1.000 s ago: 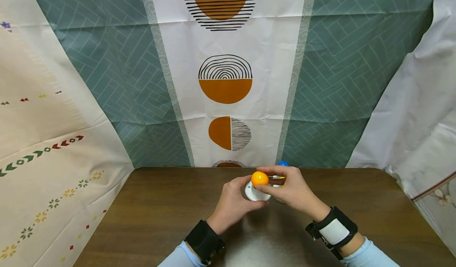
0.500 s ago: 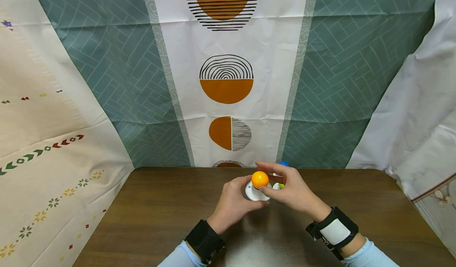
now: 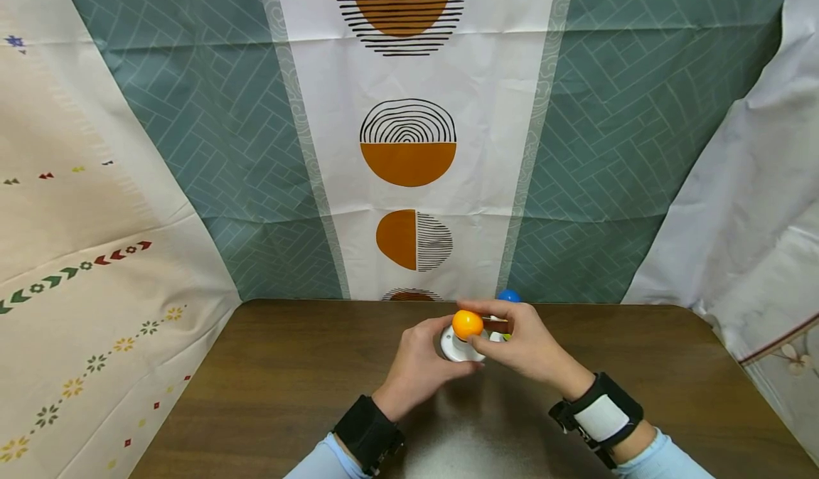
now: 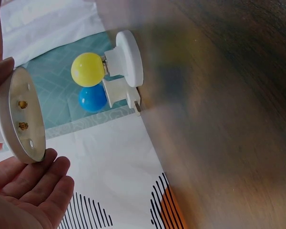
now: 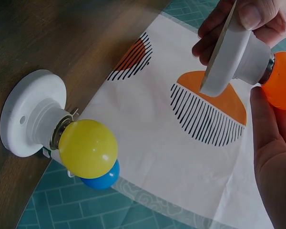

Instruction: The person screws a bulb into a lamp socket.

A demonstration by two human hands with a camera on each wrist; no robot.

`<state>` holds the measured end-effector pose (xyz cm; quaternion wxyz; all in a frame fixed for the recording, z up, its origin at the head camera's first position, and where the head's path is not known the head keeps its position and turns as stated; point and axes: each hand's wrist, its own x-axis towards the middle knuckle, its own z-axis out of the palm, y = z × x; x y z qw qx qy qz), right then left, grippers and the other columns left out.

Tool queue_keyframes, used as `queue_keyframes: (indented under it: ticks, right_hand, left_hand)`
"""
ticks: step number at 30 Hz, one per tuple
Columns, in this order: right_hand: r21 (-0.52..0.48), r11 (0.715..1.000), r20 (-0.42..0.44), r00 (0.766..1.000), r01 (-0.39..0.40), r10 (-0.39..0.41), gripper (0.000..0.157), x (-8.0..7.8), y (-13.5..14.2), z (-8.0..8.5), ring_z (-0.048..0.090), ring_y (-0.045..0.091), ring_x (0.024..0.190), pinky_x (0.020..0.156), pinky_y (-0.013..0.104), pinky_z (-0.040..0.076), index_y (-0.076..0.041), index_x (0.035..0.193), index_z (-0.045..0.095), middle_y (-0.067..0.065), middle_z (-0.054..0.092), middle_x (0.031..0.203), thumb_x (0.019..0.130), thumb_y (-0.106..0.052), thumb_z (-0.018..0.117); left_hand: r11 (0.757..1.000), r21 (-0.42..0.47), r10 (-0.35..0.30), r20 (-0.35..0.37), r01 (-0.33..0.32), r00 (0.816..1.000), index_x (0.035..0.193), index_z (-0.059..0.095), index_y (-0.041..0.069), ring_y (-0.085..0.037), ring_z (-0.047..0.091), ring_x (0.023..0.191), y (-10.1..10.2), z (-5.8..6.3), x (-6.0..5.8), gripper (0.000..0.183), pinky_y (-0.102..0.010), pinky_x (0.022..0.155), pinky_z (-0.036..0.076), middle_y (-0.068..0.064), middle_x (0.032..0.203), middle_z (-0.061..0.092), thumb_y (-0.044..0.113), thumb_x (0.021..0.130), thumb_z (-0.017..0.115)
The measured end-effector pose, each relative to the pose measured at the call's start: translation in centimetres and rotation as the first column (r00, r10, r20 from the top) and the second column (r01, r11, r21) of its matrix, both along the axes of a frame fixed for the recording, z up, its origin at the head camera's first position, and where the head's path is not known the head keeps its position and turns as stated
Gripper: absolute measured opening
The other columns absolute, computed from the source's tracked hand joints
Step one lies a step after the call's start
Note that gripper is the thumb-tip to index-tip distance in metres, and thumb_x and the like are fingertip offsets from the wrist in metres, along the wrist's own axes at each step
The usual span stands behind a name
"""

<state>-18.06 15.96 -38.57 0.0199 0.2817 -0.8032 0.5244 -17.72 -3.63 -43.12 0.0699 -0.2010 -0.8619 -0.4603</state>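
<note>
In front of me my left hand (image 3: 419, 362) grips a round white lamp socket (image 3: 456, 350) by its rim, thumb and fingers on opposite sides. The left wrist view shows the underside of this socket (image 4: 33, 119), with two brass screws. An orange light bulb (image 3: 468, 323) sits in the socket, its metal collar partly showing in the right wrist view. My right hand (image 3: 527, 344) holds the bulb, with the thumb on the near side and the index finger across the far side. The socket is held above the table, tilted.
Behind my right hand a yellow bulb (image 5: 88, 149) stands in a white socket (image 5: 32, 113) on the brown wooden table (image 3: 307, 386). Beyond it is a blue bulb (image 5: 104, 180) in another white holder (image 4: 118, 91). A patterned cloth (image 3: 409, 74) hangs at the table's back edge.
My right fingers spread away from the orange bulb half a second ago and are now back around it. My left hand and the socket stay nearly in place.
</note>
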Motion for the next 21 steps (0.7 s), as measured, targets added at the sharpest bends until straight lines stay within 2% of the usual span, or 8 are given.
queue_keyframes:
  ticks: [6,11,16,21]
  right_hand:
    - [-0.024,1.000,-0.011,1.000,0.015,-0.015,0.042,0.08,-0.09,0.05,0.062,0.015,0.100,0.084,0.030,0.053,-0.026,0.120,0.062,-0.004,0.064,0.119,0.079,-0.025,0.074]
    - [-0.057,0.997,-0.014,0.998,0.061,-0.062,0.040,0.13,-0.17,-0.07,0.063,0.018,0.096,0.081,0.034,0.055,-0.023,0.114,0.066,-0.002,0.067,0.113,0.076,-0.028,0.077]
    - [-0.072,0.990,-0.025,0.992,0.123,-0.125,0.039,0.12,-0.16,-0.27,0.063,0.013,0.095,0.079,0.028,0.055,-0.025,0.109,0.067,-0.006,0.068,0.109,0.073,-0.032,0.079]
    - [-0.068,0.989,-0.021,0.990,0.134,-0.136,0.043,0.14,-0.14,-0.34,0.063,0.010,0.097,0.080,0.026,0.054,-0.027,0.113,0.065,-0.008,0.066,0.113,0.072,-0.034,0.079]
  left_hand:
    - [1.000,0.000,0.001,-0.009,-0.001,1.000,0.125,0.057,0.027,-0.006,0.058,0.097,-0.01,-0.09,-0.02,0.068,-0.022,0.083,0.050,0.012,0.115,0.061,0.049,0.065,0.080]
    - [1.000,0.002,0.002,-0.011,-0.002,1.000,0.125,0.057,0.027,-0.006,0.059,0.097,-0.01,-0.10,-0.03,0.068,-0.023,0.082,0.050,0.012,0.115,0.061,0.049,0.065,0.080]
    - [1.000,0.007,0.000,-0.019,0.000,1.000,0.124,0.057,0.028,-0.006,0.059,0.096,0.02,-0.08,-0.06,0.067,-0.029,0.082,0.052,0.011,0.114,0.062,0.049,0.065,0.080]
    - [1.000,0.007,0.001,-0.022,0.000,1.000,0.123,0.058,0.028,-0.007,0.059,0.095,-0.01,-0.06,-0.04,0.066,-0.031,0.081,0.053,0.011,0.113,0.062,0.049,0.065,0.080]
